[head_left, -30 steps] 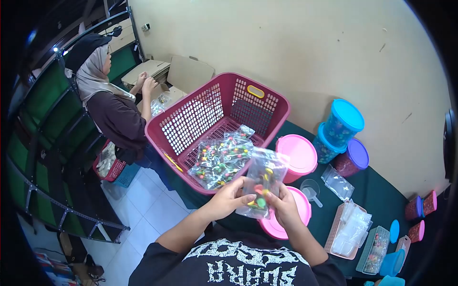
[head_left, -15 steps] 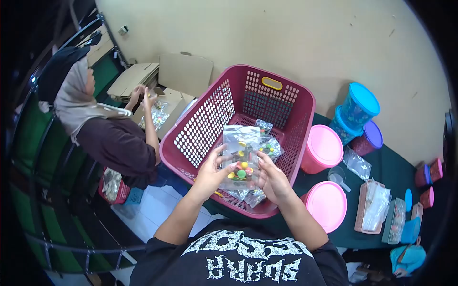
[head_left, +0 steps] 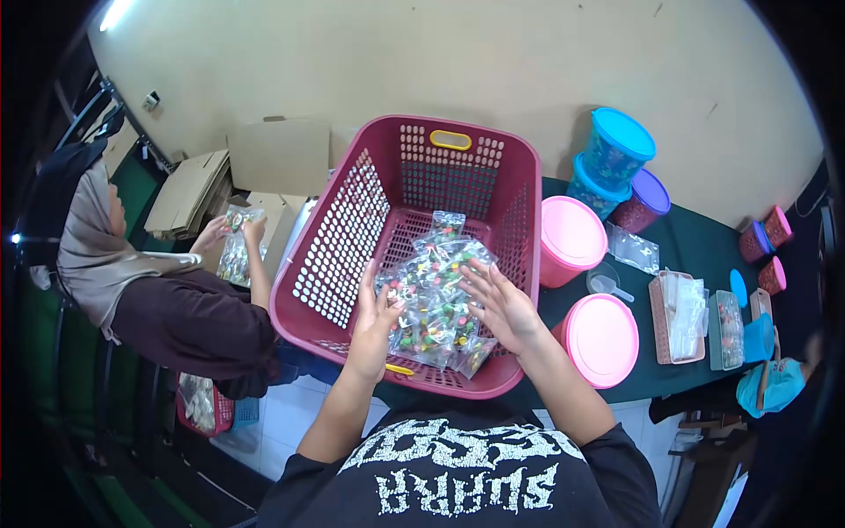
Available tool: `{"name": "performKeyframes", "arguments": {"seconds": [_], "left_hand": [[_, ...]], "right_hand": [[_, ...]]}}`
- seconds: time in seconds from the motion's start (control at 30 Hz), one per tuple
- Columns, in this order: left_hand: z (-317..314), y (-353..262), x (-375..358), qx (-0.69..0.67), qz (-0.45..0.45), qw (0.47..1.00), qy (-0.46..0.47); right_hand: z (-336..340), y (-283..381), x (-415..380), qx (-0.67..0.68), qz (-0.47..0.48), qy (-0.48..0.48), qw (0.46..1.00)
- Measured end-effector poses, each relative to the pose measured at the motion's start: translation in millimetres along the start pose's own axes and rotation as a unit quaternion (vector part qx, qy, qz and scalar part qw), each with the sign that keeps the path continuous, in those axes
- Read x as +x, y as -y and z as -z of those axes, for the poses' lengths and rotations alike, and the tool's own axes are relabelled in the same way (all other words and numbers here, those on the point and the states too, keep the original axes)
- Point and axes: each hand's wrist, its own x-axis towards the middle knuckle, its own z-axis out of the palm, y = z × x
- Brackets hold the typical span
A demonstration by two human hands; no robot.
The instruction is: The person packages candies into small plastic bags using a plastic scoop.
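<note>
My left hand (head_left: 374, 330) and my right hand (head_left: 502, 308) hover over the maroon laundry basket (head_left: 519, 220), fingers spread and palms facing each other. Neither one holds anything. Beneath and between them lies a heap of clear plastic bags (head_left: 431, 304) filled with small red, yellow and green pieces, on the basket's perforated bottom. The left fingertips overlap the heap's left edge in this view, and the right fingertips overlap its right side. A yellow handle insert (head_left: 451, 140) shows in the far wall.
Pink-lidded tubs (head_left: 601, 341) stand right of the basket beside a clear scoop (head_left: 610, 287). Farther along are stacked blue tubs (head_left: 623, 134) and a small basket of plastic bags (head_left: 682, 321). At left, a co-worker (head_left: 176, 299) handles a filled bag near cardboard boxes (head_left: 277, 158).
The clear bag of colourful pieces that was between my hands has been let go, and my hands have spread apart. The camera view has shifted right. The co-worker now holds up a bag.
</note>
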Motion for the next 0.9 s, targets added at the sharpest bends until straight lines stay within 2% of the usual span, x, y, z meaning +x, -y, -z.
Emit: {"name": "performKeyframes", "arguments": {"seconds": [0.07, 0.13, 0.2, 0.23, 0.27, 0.33, 0.37, 0.47, 0.5, 0.57, 0.67, 0.8, 0.83, 0.9], "left_hand": [[-5, -1, -3, 0.021, -0.014, 1.0, -0.01], [-7, -2, -5, 0.037, -0.044, 0.998, -0.011], [-17, -4, -11, 0.049, -0.143, 0.988, -0.036], [-20, -1, -13, 0.08, -0.183, 0.978, -0.056], [-21, 2, -16, 0.11, -0.224, 0.965, -0.078], [-25, 6, -23, 0.101, -0.244, 0.963, -0.06], [-35, 4, -29, 0.082, -0.242, 0.965, -0.056], [-68, 5, -45, 0.089, -0.308, 0.947, 0.016], [-81, 6, -46, 0.089, -0.305, 0.948, 0.025], [-112, 9, -45, 0.084, -0.354, 0.919, 0.152], [-163, 24, -43, 0.121, -0.332, 0.909, 0.22], [-251, 58, -47, 0.068, -0.29, 0.924, 0.242], [-275, 66, -50, 0.038, -0.255, 0.931, 0.259], [-317, 87, -46, 0.082, -0.221, 0.924, 0.301]], "right_hand": [[-2, 3, -4, 0.034, 0.029, 0.029, 0.999], [-1, 2, -4, 0.065, 0.096, 0.039, 0.993], [-3, 2, -14, 0.041, 0.141, 0.031, 0.989], [-5, 7, -26, 0.034, 0.134, 0.015, 0.99], [-1, 2, -32, 0.027, 0.176, 0.037, 0.983], [17, -2, -48, 0.018, 0.184, 0.095, 0.978], [24, 0, -59, 0.009, 0.184, 0.083, 0.979], [54, 7, -89, 0.01, 0.219, 0.071, 0.973], [65, 11, -98, 0.0, 0.239, 0.05, 0.97], [95, 20, -117, 0.0, 0.251, 0.014, 0.968], [149, 30, -147, 0.035, 0.275, -0.042, 0.96], [224, 49, -208, 0.033, 0.303, -0.154, 0.94], [248, 54, -225, 0.029, 0.315, -0.169, 0.933], [294, 63, -259, 0.017, 0.312, -0.242, 0.919]]}}
